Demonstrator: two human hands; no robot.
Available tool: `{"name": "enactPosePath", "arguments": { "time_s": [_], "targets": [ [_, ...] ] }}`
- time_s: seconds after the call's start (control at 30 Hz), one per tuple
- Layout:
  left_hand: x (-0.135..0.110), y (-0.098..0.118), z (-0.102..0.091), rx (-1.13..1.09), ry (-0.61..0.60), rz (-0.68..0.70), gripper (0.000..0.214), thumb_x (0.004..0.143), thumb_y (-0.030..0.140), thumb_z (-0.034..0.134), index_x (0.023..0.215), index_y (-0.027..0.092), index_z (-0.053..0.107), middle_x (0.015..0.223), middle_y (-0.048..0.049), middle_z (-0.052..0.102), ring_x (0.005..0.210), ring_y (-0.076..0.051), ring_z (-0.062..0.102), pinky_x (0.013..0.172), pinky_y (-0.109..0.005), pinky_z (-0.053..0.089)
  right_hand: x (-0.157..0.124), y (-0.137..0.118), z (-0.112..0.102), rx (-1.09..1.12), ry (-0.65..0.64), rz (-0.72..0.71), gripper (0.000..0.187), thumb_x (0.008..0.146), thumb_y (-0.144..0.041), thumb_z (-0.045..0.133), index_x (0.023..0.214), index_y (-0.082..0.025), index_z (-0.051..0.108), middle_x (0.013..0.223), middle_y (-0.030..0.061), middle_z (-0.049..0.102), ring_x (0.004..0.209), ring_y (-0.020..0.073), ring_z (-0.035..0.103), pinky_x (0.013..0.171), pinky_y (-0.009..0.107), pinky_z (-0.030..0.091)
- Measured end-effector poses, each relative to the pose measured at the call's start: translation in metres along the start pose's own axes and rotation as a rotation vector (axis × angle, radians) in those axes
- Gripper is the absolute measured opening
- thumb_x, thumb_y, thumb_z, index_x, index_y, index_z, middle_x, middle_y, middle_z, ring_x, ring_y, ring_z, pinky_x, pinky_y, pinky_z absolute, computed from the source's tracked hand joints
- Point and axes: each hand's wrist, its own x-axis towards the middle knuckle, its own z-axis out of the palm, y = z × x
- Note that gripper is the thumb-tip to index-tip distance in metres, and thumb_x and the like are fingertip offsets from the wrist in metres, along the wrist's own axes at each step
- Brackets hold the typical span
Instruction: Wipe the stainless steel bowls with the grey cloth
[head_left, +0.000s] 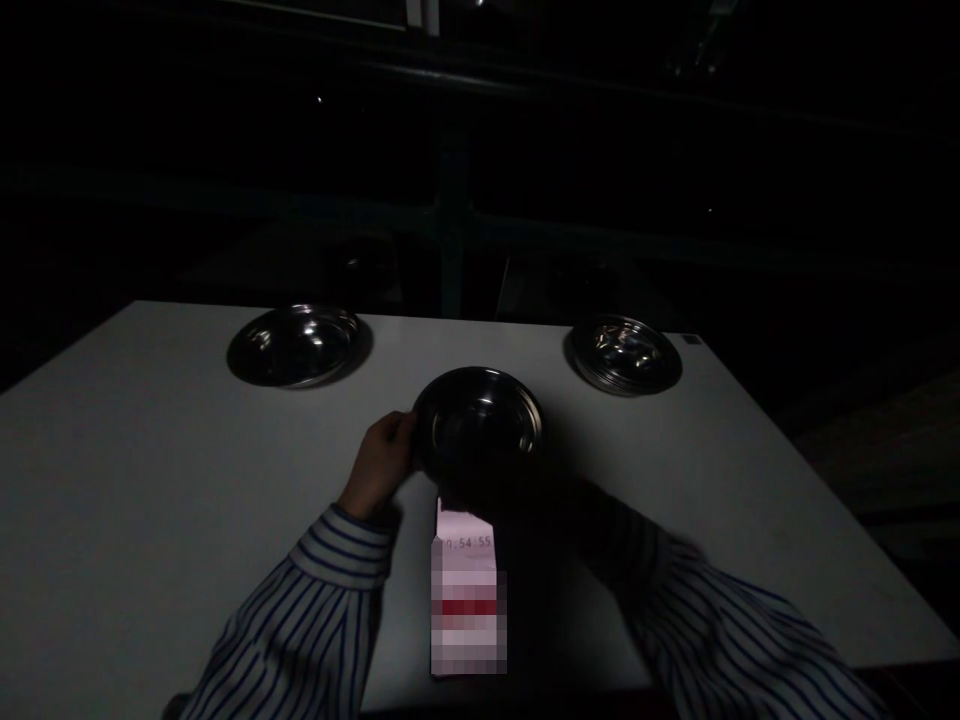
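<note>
A shiny steel bowl [480, 400] is at the middle of the white table, in front of me. My left hand [382, 460] is closed on its left rim, thumb and fingers pinching the edge. My right hand [536, 495] reaches to the bowl's near right side. Deep shadow covers that hand, so its fingers and anything in them cannot be made out. Just below the bowl lies a phone [465, 555] with a lit screen showing a timer; part of the screen is blurred out.
To the left at the back stands a wide steel bowl [296, 345]. Several nested steel bowls [626, 355] are at the back right, near a small dark label [691, 340] by the table's far corner. The white table [172, 460] ends at a far edge, with darkness beyond.
</note>
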Motion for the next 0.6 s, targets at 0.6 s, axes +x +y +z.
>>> {"name": "enactPosePath", "arguments": {
  "time_s": [0.6],
  "targets": [
    [-0.02, 0.002, 0.0, -0.078, 0.043, -0.043, 0.033, 0.072, 0.046, 0.055, 0.087, 0.017, 0.056, 0.061, 0.0012, 0.059, 0.047, -0.012, 0.05, 0.046, -0.024, 0.038, 0.022, -0.016, -0.003, -0.131, 0.041, 0.041, 0.034, 0.092, -0.02, 0.033, 0.118, -0.009, 0.051, 0.112, 0.0154, 0.062, 0.101, 0.0257, 0.059, 0.084, 0.041, 0.051]
  ]
}}
